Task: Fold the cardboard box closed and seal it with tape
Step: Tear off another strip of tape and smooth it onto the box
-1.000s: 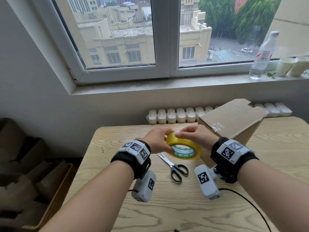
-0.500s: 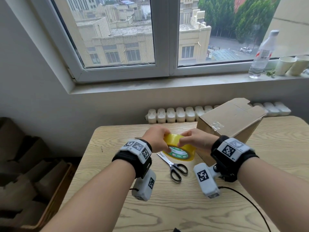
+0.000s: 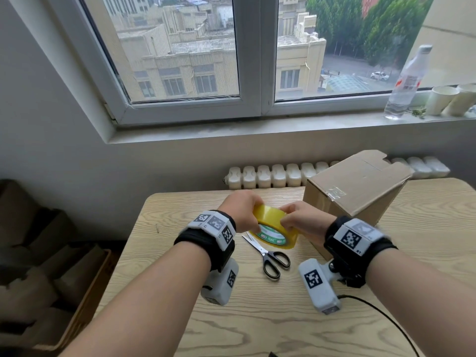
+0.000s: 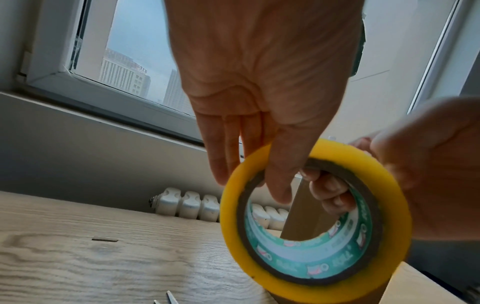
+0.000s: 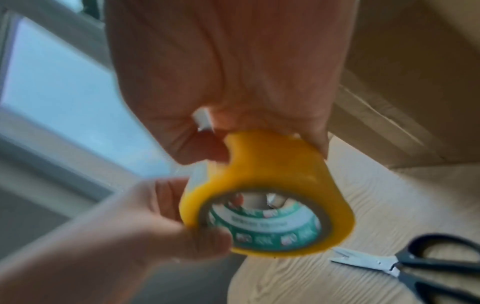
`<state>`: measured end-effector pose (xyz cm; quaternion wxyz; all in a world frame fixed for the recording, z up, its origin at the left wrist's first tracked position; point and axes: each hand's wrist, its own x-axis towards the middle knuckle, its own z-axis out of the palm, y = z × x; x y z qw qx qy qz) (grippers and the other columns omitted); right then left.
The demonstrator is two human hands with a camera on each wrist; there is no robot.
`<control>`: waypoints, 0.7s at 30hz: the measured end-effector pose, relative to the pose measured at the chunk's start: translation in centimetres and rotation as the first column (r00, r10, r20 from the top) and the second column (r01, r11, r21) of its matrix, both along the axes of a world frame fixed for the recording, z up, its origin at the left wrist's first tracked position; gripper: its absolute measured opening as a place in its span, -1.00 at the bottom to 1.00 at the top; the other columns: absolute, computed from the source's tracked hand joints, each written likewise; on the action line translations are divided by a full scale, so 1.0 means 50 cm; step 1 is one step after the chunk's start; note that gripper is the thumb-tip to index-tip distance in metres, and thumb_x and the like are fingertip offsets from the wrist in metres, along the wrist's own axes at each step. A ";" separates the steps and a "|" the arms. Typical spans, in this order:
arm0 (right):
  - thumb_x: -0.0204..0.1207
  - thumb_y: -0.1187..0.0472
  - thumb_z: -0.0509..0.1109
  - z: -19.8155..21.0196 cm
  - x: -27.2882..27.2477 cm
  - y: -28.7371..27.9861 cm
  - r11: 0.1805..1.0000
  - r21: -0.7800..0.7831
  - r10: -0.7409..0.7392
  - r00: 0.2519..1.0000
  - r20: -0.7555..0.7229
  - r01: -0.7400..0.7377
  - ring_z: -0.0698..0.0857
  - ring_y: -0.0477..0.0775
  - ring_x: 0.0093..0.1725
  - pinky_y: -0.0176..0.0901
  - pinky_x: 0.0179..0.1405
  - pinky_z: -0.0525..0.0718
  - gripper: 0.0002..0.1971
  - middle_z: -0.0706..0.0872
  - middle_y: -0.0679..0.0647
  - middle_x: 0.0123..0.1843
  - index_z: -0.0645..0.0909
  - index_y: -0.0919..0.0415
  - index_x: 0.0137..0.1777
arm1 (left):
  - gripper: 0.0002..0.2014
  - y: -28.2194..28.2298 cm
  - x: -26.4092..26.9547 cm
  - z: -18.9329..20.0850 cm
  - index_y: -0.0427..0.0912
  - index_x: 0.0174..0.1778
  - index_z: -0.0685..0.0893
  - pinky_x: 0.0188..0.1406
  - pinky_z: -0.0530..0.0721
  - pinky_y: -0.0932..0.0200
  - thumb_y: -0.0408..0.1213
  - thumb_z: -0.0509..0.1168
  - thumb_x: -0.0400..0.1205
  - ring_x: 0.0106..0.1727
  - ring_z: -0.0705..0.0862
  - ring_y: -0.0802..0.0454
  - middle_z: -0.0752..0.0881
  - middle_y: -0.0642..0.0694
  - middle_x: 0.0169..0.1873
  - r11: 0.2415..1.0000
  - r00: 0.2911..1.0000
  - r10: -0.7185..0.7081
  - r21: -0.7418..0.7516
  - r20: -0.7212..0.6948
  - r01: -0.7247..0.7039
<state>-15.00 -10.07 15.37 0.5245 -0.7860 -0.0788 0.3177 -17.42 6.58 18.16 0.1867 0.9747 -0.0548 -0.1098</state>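
**Two hands on the tape roll, looking for its loose end**

From the head view, both hands held the yellow tape roll (image 3: 275, 229) up over the wooden table (image 3: 257, 318). The left hand (image 3: 242, 211) curled round its left side. The right hand (image 3: 300, 220) pinched at its top edge. The cardboard box (image 3: 355, 189) stood just behind the right hand, at the back right of the table, with its top flaps folded down. A bit of clear old tape showed near its front edge. Black scissors (image 3: 270, 256) lay on the table under the roll.

I thought the roll would feel light and stiff, but smooth and slippy outside. The hole in the middle looked like the best place to hold it. The box looked light and a bit bendy, so pressing flat on the flaps should be best.

In the left wrist view, the left thumb reached into the hole and the other fingers (image 4: 223, 148) lay behind the roll. Fingertips of the right hand poked through the hole too.

The right wrist view was blurry. The right-hand fingers (image 5: 205, 148) bent over the top rim of the roll.

I could not see a loose tape end anywhere. The far side of the box was hidden, and I could not tell if the flaps were fully shut.
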 end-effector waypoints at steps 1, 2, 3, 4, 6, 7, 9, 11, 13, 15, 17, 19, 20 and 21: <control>0.14 0.25 0.43 0.000 -0.001 0.000 1.000 0.018 0.018 1.000 -0.017 -0.017 0.59 0.07 -0.31 -0.19 -0.27 0.51 -0.83 0.63 0.17 -0.35 0.68 0.32 -0.29 | -0.60 0.001 -0.001 0.000 -0.17 0.08 0.75 0.15 0.69 -0.01 -0.29 0.60 0.32 0.10 0.69 -0.05 0.75 -0.09 0.03 1.000 1.000 0.002 -0.006 -0.009 -0.002; 0.14 0.15 0.49 -0.001 0.000 -0.002 0.999 0.018 0.029 0.999 -0.018 -0.029 0.65 0.08 -0.27 -0.16 -0.22 0.55 -0.71 0.70 0.18 -0.29 0.73 0.35 -0.21 | -0.61 0.003 -0.002 -0.001 -0.18 0.06 0.76 0.14 0.70 -0.02 -0.30 0.61 0.31 0.09 0.70 -0.05 0.76 -0.09 0.01 1.000 1.000 0.003 -0.016 -0.013 -0.003; 0.15 0.08 0.53 -0.003 0.003 -0.003 0.999 0.006 0.036 0.999 -0.013 -0.036 0.70 0.09 -0.23 -0.14 -0.16 0.59 -0.62 0.75 0.19 -0.23 0.75 0.36 -0.12 | -0.62 0.002 -0.003 -0.001 -0.19 0.03 0.76 0.13 0.71 -0.03 -0.30 0.61 0.31 0.08 0.70 -0.05 0.76 -0.10 0.00 1.000 1.000 0.002 -0.022 -0.013 -0.002; 0.16 0.06 0.54 -0.005 0.005 -0.005 0.999 0.006 0.040 0.999 -0.004 -0.040 0.71 0.09 -0.20 -0.12 -0.13 0.61 -0.59 0.77 0.19 -0.20 0.76 0.36 -0.08 | -0.63 0.002 -0.003 -0.002 -0.19 0.01 0.77 0.12 0.71 -0.04 -0.30 0.61 0.30 0.07 0.70 -0.06 0.76 -0.10 -0.01 1.000 1.000 -0.001 -0.023 -0.012 0.001; 0.21 0.11 0.54 -0.005 0.004 -0.008 0.998 0.033 0.056 0.998 -0.005 -0.056 0.70 0.10 -0.20 -0.15 -0.16 0.59 -0.69 0.75 0.19 -0.20 0.76 0.32 -0.13 | -0.63 0.002 -0.003 -0.004 -0.19 0.02 0.77 0.12 0.71 -0.04 -0.30 0.62 0.29 0.08 0.69 -0.06 0.76 -0.11 -0.01 1.000 1.000 -0.007 -0.021 -0.013 0.007; 0.28 0.17 0.53 -0.004 0.004 -0.009 0.997 0.043 0.064 0.998 -0.009 -0.064 0.67 0.11 -0.20 -0.15 -0.16 0.58 -0.77 0.72 0.20 -0.21 0.75 0.32 -0.14 | -0.62 0.001 -0.003 -0.004 -0.19 0.03 0.77 0.13 0.70 -0.04 -0.30 0.62 0.30 0.09 0.69 -0.06 0.75 -0.12 0.01 1.000 1.000 -0.009 -0.020 -0.014 0.009; 0.37 0.28 0.49 -0.004 0.002 -0.010 0.996 0.054 0.076 0.997 -0.014 -0.075 0.64 0.14 -0.15 -0.10 -0.10 0.55 -0.82 0.69 0.24 -0.18 0.73 0.39 -0.09 | -0.59 0.003 -0.002 -0.004 -0.18 0.07 0.76 0.15 0.69 -0.02 -0.32 0.61 0.31 0.11 0.68 -0.06 0.74 -0.11 0.04 1.000 1.000 -0.007 -0.014 -0.017 0.007; 0.27 0.23 0.47 -0.005 0.002 -0.009 0.996 0.048 0.079 0.997 -0.014 -0.078 0.61 0.16 -0.12 -0.05 -0.04 0.52 -0.68 0.65 0.26 -0.16 0.70 0.46 -0.05 | -0.57 0.005 0.001 -0.005 -0.16 0.10 0.75 0.16 0.68 0.00 -0.31 0.61 0.31 0.13 0.67 -0.05 0.73 -0.09 0.06 1.000 1.000 -0.006 -0.006 -0.019 0.006; 0.16 0.19 0.42 -0.002 0.002 -0.008 0.996 0.048 0.083 0.996 -0.024 -0.082 0.60 0.16 -0.11 -0.04 -0.02 0.52 -0.61 0.64 0.26 -0.17 0.69 0.45 -0.06 | -0.57 0.005 0.001 -0.006 -0.13 0.11 0.75 0.16 0.67 0.01 -0.30 0.61 0.32 0.13 0.66 -0.04 0.72 -0.08 0.06 1.000 1.000 -0.014 0.000 -0.013 0.014; 0.15 0.22 0.38 -0.002 0.001 -0.008 0.994 0.068 0.093 0.995 -0.038 -0.090 0.61 0.13 -0.13 -0.07 -0.03 0.55 -0.61 0.64 0.24 -0.18 0.69 0.44 -0.05 | -0.55 0.005 0.000 -0.008 -0.10 0.15 0.73 0.16 0.66 0.05 -0.30 0.60 0.33 0.15 0.64 -0.02 0.71 -0.05 0.09 1.000 1.000 -0.013 -0.002 -0.002 0.013; 0.15 0.30 0.33 -0.006 -0.002 -0.015 0.990 0.119 0.087 0.993 -0.077 -0.077 0.61 0.11 -0.13 -0.15 -0.08 0.57 -0.59 0.63 0.24 -0.17 0.69 0.44 0.02 | -0.50 0.011 0.002 -0.010 -0.09 0.21 0.71 0.20 0.64 0.05 -0.33 0.59 0.34 0.18 0.63 -0.01 0.69 -0.04 0.13 1.000 1.000 0.010 -0.012 -0.007 -0.010; 0.16 0.35 0.33 -0.015 -0.001 -0.032 0.986 0.137 0.110 0.985 -0.129 -0.092 0.61 0.19 0.01 -0.06 0.10 0.55 -0.54 0.66 0.30 -0.05 0.71 0.34 0.12 | -0.45 0.024 0.006 -0.015 -0.10 0.25 0.69 0.26 0.64 0.03 -0.37 0.60 0.32 0.22 0.64 -0.01 0.69 -0.05 0.18 0.997 0.998 0.043 -0.062 -0.053 -0.047; 0.19 0.35 0.37 -0.018 0.000 -0.040 0.983 0.131 0.146 0.979 -0.140 -0.128 0.63 0.25 0.13 0.04 0.25 0.51 -0.53 0.70 0.31 0.05 0.70 0.28 0.16 | -0.43 0.031 0.007 -0.019 -0.11 0.27 0.68 0.27 0.64 0.02 -0.40 0.60 0.32 0.23 0.65 -0.01 0.69 -0.06 0.19 0.992 0.995 0.059 -0.107 -0.078 -0.067; 0.23 0.34 0.42 -0.020 0.002 -0.045 0.979 0.121 0.177 0.974 -0.138 -0.161 0.64 0.29 0.23 0.10 0.36 0.47 -0.54 0.73 0.31 0.14 0.70 0.26 0.19 | -0.43 0.035 0.005 -0.023 -0.12 0.28 0.67 0.26 0.66 0.02 -0.43 0.59 0.32 0.22 0.67 -0.01 0.70 -0.07 0.20 0.982 0.993 0.079 -0.166 -0.093 -0.093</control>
